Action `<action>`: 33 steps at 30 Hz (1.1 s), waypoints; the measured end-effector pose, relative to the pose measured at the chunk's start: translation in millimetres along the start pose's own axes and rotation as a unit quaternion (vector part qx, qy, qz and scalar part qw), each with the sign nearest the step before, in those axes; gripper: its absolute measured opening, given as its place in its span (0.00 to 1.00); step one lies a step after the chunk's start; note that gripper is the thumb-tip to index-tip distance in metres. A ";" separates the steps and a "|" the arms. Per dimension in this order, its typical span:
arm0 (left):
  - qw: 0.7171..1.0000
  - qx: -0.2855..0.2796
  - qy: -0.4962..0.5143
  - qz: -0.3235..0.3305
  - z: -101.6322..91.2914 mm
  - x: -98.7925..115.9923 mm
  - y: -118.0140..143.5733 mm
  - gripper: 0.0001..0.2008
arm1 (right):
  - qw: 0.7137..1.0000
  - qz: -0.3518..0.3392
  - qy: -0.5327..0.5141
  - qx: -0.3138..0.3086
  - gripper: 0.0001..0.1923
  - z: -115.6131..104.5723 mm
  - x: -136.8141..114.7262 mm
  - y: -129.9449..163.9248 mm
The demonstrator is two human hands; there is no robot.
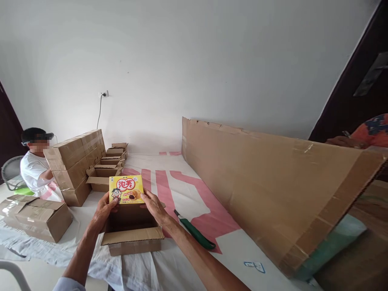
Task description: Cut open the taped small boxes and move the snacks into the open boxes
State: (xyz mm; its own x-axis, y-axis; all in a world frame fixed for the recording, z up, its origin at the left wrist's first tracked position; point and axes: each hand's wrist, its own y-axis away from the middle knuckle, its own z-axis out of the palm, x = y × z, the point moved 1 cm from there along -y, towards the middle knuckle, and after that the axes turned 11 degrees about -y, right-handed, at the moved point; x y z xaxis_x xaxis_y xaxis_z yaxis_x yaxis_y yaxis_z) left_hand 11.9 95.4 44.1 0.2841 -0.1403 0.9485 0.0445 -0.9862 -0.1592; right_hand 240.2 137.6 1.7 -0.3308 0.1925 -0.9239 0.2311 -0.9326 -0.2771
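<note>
At the near edge of the table, on a white-and-pink cloth (236, 250), we find 1 open carton (136, 247), its near flap folded outward and its visible interior dark. Above its far side we locate 1 yellow snack box (125, 189), printed face toward us. We count 2 hands on it: the left hand (106, 210) grips the lower left corner and the right hand (154, 205) grips the right edge. Both hands are narrowed on the box, thumbs over its front face.

To the right of the open carton we note 1 green-handled knife (197, 234), lying flat, blade end pointing away from us. To the left lies 1 taped carton (36, 220).

Beyond this, on the left, we see 1 stack of brown cartons (71, 165), 3 tiers high; we cannot count its full total. Beside it runs 1 row of smaller open cartons (103, 184), at least 3 in number. On the right stands 1 long cardboard panel (257, 186).

Behind the stack we observe 1 co-worker (34, 171) in a dark cap and white shirt. At the rear wall (194, 60) we identify 1 socket with 1 black cord (100, 111).
</note>
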 end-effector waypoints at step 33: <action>1.000 -0.009 0.001 0.005 0.1 2.6 2.9 0.36 | 1.000 0.013 0.012 0.005 0.33 1.4 -6.9 2.6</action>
State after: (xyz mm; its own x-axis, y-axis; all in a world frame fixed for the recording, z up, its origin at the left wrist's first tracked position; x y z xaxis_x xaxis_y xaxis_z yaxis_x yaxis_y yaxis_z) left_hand 12.8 92.2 46.1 0.2826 -0.1512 0.9472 0.0249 -0.9860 -0.1648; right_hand 241.8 133.3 7.8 -0.3029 0.1752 -0.9368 0.2295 -0.9406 -0.2501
